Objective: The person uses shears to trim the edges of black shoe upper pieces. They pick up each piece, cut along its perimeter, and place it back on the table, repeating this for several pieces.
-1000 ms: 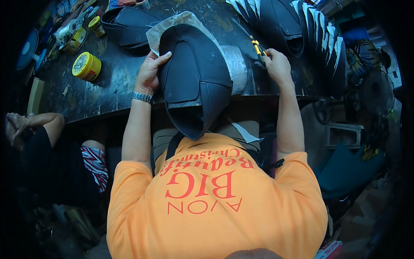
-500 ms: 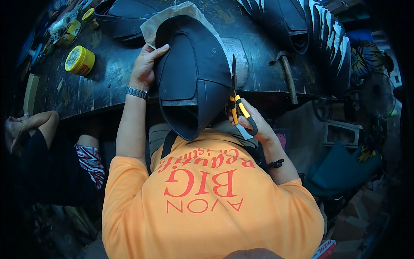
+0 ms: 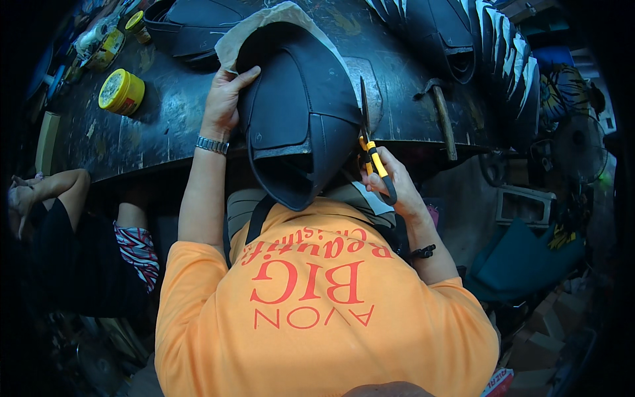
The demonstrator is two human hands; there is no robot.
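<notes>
A black stitched shoe upper (image 3: 281,99) with a pale lining edge (image 3: 288,13) is held up over my lap at the table's front edge. My left hand (image 3: 226,99) grips its left side, thumb on the black face and the other fingers hidden behind. In my right hand (image 3: 395,182) are scissors (image 3: 369,159) with yellow and black handles, my fingers closed round them. Their blades point up along the upper's right edge and look nearly together; whether they touch the material I cannot tell.
On the dark table (image 3: 178,142) stand a yellow tub (image 3: 122,92) and, farther back, more black uppers (image 3: 192,30). A hammer (image 3: 442,119) lies right of a flat grey slab (image 3: 360,86). Many layered pieces (image 3: 509,66) fill the right back. Another person's arm (image 3: 66,188) is at far left.
The upper has tilted and shifted slightly to the right. My right hand with the scissors has moved a little right, and the handles have come closer together.
</notes>
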